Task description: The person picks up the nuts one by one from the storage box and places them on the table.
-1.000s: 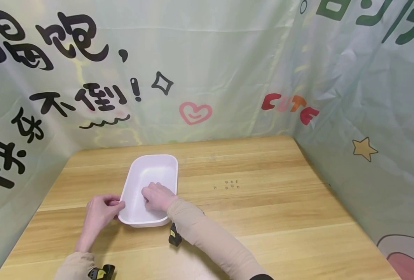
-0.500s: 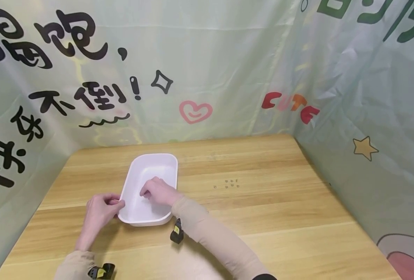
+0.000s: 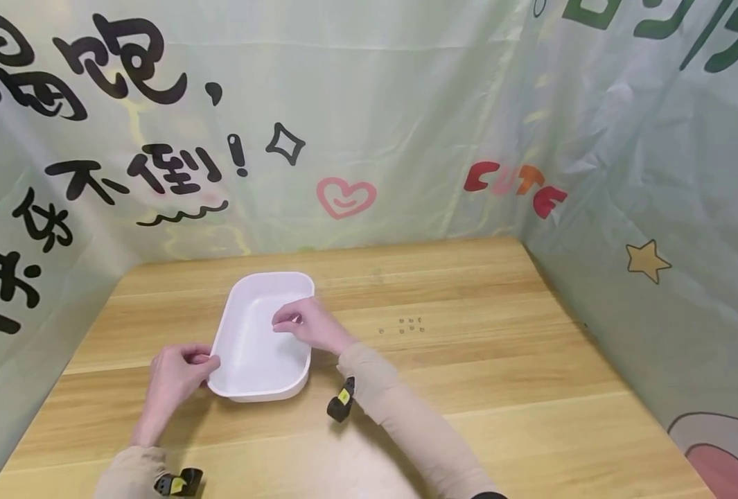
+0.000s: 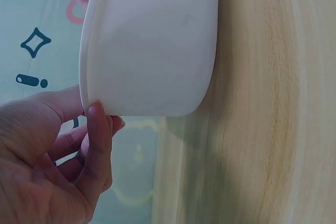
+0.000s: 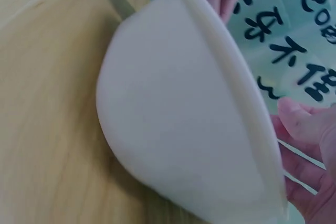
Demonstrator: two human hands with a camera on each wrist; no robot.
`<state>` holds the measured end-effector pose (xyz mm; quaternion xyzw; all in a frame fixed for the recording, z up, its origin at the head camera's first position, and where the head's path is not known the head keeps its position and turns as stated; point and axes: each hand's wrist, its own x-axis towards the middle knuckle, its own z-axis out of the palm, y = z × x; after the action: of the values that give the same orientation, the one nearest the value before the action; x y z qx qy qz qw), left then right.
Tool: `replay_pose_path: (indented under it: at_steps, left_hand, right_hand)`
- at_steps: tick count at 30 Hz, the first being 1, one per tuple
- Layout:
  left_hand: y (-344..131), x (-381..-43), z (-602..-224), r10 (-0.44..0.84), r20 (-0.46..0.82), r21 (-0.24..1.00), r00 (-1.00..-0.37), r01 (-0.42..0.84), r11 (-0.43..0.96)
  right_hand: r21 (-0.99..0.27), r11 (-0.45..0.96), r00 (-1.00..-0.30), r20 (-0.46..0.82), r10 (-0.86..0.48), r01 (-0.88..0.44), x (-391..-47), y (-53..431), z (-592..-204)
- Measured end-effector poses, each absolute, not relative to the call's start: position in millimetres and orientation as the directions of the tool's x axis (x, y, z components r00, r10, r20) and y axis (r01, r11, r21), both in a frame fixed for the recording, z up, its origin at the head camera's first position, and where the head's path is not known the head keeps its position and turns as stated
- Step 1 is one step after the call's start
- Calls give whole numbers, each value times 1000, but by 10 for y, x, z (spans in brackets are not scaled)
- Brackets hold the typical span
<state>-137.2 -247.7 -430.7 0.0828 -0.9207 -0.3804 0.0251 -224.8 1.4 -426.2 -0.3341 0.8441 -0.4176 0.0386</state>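
A white plastic tub [image 3: 250, 367] with rounded corners stands left of centre on the wooden table. My left hand [image 3: 178, 367] pinches its left rim between thumb and fingers; the left wrist view shows this grip on the tub wall [image 4: 152, 51] up close. Above the right side of the tub is my right hand [image 3: 309, 326], its fingers loosely bent and nothing visible between them. In the right wrist view the fingers [image 5: 302, 166] lie apart from one another beside the rim. To the right on the table lie several tiny ring-like pieces [image 3: 411, 326], too small to identify.
Printed fabric screens [image 3: 393, 125] enclose the back and both sides of the wooden table [image 3: 468, 402]. Black cameras are strapped at the left wrist [image 3: 180, 483] and right wrist [image 3: 342, 400].
My right hand has risen from low inside the tub and moved right and away from me, its fingers loosening. The left hand keeps its hold on the rim, and the tiny pieces stay put.
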Motion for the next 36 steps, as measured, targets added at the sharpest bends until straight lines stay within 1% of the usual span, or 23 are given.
replay_pose_path:
  at_steps: [4, 8, 12, 15, 19, 25, 27, 32, 36]
  left_hand:
    - [-2487, -1377, -4300, -173, -11, 699, -985, -132, 703]
    - [-2488, -1376, -4292, -167, -11, 702, -986, -127, 701]
    - [-2481, -1366, -4289, -161, -11, 705, -987, -122, 699]
    - [-2479, -1364, -4290, -161, -10, 709, -987, -120, 694]
    - [-2474, -1358, -4296, -166, -13, 715, -986, -125, 688]
    - [-2462, -1346, -4307, -163, -21, 716, -986, -129, 686]
    - [-2461, -1343, -4314, -163, -22, 717, -986, -129, 685]
    - [-2464, -1345, -4328, -168, -23, 719, -986, -133, 683]
    - [-2467, -1351, -4316, -173, -16, 721, -985, -131, 680]
  right_hand:
    - [-756, 399, -788, 241, -567, -518, -2251, 157, -4265]
    - [-803, 325, -803, 290, -521, -500, -2235, 315, -4267]
    - [-848, 246, -829, 328, -452, -470, -2235, 522, -4290]
    - [-858, 223, -848, 354, -394, -462, -2257, 721, -4332]
    - [-858, 222, -866, 383, -321, -462, -2288, 1029, -4438]
    - [-855, 194, -865, 427, -261, -481, -2291, 1473, -4561]
    - [-854, 209, -871, 427, -242, -476, -2281, 1614, -4578]
    - [-866, 283, -910, 375, -177, -412, -2255, 1995, -4666]
    - [-864, 312, -918, 370, -140, -396, -2242, 2258, -4775]
